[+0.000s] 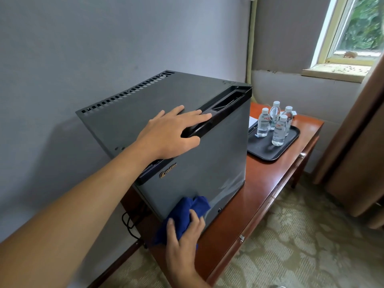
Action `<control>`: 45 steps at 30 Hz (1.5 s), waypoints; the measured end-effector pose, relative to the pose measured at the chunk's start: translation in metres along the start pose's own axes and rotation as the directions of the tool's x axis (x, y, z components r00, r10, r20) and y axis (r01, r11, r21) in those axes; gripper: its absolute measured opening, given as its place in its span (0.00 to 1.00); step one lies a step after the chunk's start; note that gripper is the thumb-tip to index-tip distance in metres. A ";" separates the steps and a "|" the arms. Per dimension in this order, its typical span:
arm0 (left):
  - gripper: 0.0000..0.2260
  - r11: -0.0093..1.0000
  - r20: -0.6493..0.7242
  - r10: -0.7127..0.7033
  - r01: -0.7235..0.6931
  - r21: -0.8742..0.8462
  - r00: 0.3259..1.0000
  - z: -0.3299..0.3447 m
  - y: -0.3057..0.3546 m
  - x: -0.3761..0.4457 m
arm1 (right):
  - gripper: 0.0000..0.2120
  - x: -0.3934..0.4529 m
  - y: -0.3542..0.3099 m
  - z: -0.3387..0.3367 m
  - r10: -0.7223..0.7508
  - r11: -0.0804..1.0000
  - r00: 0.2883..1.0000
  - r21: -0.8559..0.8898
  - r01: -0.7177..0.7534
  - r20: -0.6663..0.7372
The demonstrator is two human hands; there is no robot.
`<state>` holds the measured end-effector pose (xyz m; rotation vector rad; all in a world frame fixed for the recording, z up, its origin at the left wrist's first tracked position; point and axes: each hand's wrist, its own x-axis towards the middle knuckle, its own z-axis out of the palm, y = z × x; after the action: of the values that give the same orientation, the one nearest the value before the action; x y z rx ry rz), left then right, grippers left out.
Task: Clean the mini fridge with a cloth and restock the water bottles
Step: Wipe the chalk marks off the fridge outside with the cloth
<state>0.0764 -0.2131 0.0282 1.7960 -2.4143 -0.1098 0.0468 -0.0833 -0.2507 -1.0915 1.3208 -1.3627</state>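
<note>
A grey mini fridge with its door closed stands on a reddish wooden table. My left hand rests flat on the fridge's top front edge, fingers straight over the black door trim, thumb on the door face. My right hand grips a bunched blue cloth and presses it against the lower part of the door. Several clear water bottles with white caps stand upright on a black tray to the right of the fridge.
The fridge backs onto a grey wall. A black power cable hangs at the table's left end. Table drawers with metal pulls face the patterned carpet. A window and a brown curtain are at the right.
</note>
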 end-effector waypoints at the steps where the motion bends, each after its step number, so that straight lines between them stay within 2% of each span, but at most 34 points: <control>1: 0.28 1.000 -0.001 0.000 0.000 -0.002 1.000 0.000 0.000 0.000 | 0.30 0.015 -0.001 -0.006 0.007 1.000 1.000 0.004 -0.007 -0.018; 5: 0.29 1.000 -0.004 -0.005 0.005 -0.011 1.000 0.000 -0.002 0.002 | 0.42 0.106 -0.003 -0.045 0.047 0.998 0.983 -0.021 -0.052 -0.178; 6: 0.29 1.000 -0.002 -0.005 0.005 -0.015 1.000 0.000 -0.002 0.002 | 0.42 0.133 0.000 -0.058 0.051 0.997 0.977 -0.044 -0.061 -0.206; 10: 0.29 1.000 -0.003 0.001 -0.001 -0.020 1.000 0.000 -0.002 0.004 | 0.34 0.233 0.001 -0.111 0.072 0.992 0.963 -0.079 -0.096 -0.260; 14: 0.28 1.000 -0.009 -0.005 0.005 -0.018 1.000 -0.001 -0.002 0.005 | 0.32 0.280 0.008 -0.129 0.103 0.990 0.955 -0.069 -0.126 -0.277; 19: 0.29 1.000 -0.010 -0.003 0.003 -0.020 1.000 0.000 -0.003 0.006 | 0.30 0.260 0.012 -0.116 0.112 0.992 0.954 -0.028 -0.125 -0.279; 22: 0.29 1.000 -0.011 -0.011 0.011 -0.019 1.000 0.001 -0.003 0.005 | 0.35 0.202 0.016 -0.086 0.018 0.998 0.961 -0.046 -0.032 -0.276; 24: 0.29 1.000 -0.013 -0.016 0.016 -0.020 1.000 -0.001 -0.002 0.005 | 0.38 0.145 0.028 -0.061 0.013 0.999 0.976 -0.047 -0.024 -0.215; 28: 0.29 1.000 -0.008 -0.014 0.014 -0.022 1.000 -0.001 0.001 0.002 | 0.34 0.026 0.053 -0.020 -0.047 0.993 0.999 -0.106 0.047 0.010; 32: 0.28 1.000 -0.005 -0.011 0.011 -0.012 1.000 -0.001 0.001 0.001 | 0.31 -0.023 0.060 0.000 -0.060 0.984 0.990 -0.160 0.080 0.127; 35: 0.28 1.000 -0.002 -0.002 0.002 -0.001 1.000 0.000 0.001 0.000 | 0.26 -0.005 0.054 -0.012 -0.053 0.995 0.991 -0.075 0.062 0.125; 38: 0.28 1.000 -0.001 -0.002 0.002 -0.003 1.000 -0.001 0.001 0.001 | 0.28 0.052 0.048 -0.037 0.050 0.997 0.998 0.058 -0.048 -0.025; 42: 0.28 1.000 -0.006 -0.013 0.013 -0.009 1.000 -0.002 0.002 0.003 | 0.42 0.150 0.047 -0.081 0.074 0.997 0.991 -0.006 -0.076 -0.114; 45: 0.28 1.000 -0.002 -0.014 0.014 -0.007 1.000 -0.003 0.003 0.005 | 0.41 0.224 0.053 -0.120 0.097 0.994 0.979 -0.037 -0.106 -0.181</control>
<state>0.0731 -0.2166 0.0318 1.8095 -2.3970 -0.1181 -0.1107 -0.2810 -0.3081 -0.9361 1.5245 -1.3848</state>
